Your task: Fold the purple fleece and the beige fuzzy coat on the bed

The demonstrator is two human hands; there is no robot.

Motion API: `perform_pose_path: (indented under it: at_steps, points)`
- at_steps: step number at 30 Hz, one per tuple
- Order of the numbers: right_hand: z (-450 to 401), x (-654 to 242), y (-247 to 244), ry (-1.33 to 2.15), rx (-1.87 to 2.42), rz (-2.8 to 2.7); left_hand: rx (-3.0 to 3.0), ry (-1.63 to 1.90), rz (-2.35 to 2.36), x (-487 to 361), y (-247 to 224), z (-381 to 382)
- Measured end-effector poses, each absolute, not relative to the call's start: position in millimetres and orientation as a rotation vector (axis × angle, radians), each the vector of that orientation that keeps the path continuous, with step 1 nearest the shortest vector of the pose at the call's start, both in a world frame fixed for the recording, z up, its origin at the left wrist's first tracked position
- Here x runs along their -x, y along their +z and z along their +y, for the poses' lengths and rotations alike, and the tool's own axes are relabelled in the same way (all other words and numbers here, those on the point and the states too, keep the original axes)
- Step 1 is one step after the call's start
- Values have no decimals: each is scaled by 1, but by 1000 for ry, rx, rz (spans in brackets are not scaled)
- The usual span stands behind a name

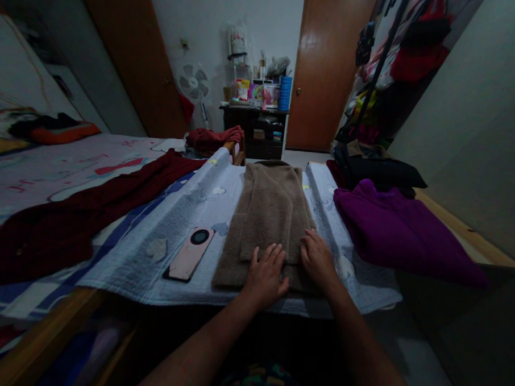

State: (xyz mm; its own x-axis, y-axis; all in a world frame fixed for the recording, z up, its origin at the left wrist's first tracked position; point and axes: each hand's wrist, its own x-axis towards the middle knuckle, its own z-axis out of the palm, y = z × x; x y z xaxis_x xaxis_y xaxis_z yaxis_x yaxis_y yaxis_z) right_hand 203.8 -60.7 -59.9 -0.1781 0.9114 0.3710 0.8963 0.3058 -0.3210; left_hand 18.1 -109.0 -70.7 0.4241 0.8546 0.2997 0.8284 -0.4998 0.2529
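A brown fleecy garment (267, 210), folded into a long narrow shape, lies on a pale blue patterned cloth (152, 268). My left hand (266, 276) rests flat on its near part, fingers stretched out and pointing away from me. At the garment's right edge lies my right hand (318, 255), its fingers extended and touching the fabric. Neither hand grips anything. To the left of the garment is a pink phone (190, 254), back side up, with a round black camera ring.
Folded purple clothing (405, 228) sits at the right, with dark folded clothes (378, 167) behind it. A dark red garment (90, 208) stretches across the bed (71, 156) on the left. Farther back stand a white fan (195, 83) and a dark cabinet (243, 124).
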Motion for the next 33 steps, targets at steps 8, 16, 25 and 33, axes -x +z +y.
perform_pose_path:
  at_steps: [8,16,25,33]
  points:
    - [-38,-170,-84,159,1577,-2231,-2650,815,1522,-14,-90,-106]
    - [-44,-168,-75,120,1692,-2343,-2651,739,1546,-13,-88,-107]
    - [-46,-167,-74,114,1692,-2358,-2559,438,1727,3,-67,-110]
    - [-46,-167,-74,123,1692,-2348,-2464,325,1796,26,-23,-72]
